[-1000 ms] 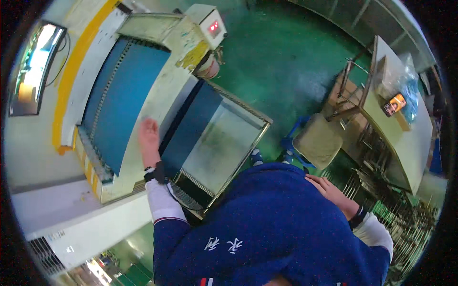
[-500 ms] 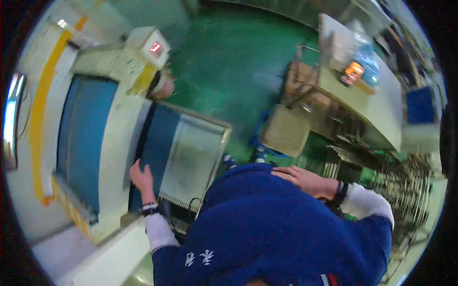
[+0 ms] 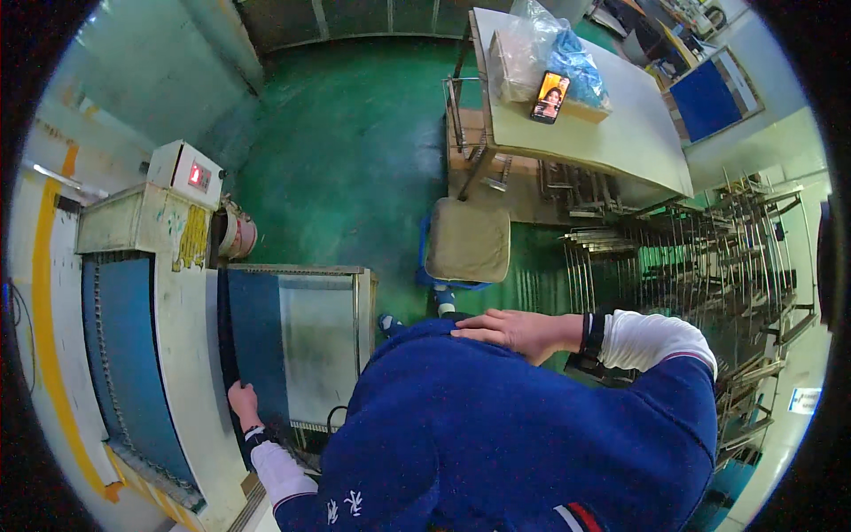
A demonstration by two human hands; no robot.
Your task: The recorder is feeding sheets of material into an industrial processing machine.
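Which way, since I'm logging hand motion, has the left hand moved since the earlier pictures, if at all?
Yes, the left hand moved rightward, from over the pale casing to the black strip beside it.

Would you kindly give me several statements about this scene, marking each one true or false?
1. The right hand lies against the front of the blue top. True.
2. The left hand is holding the phone. False: the phone is on the table, and the left hand is at the dark strip beside the blue surface.
3. The control box shows a lit red display. True.
4. The seat of the stool is round. False: it is roughly square with rounded corners.
5. The blue plastic bag lies on the table. True.
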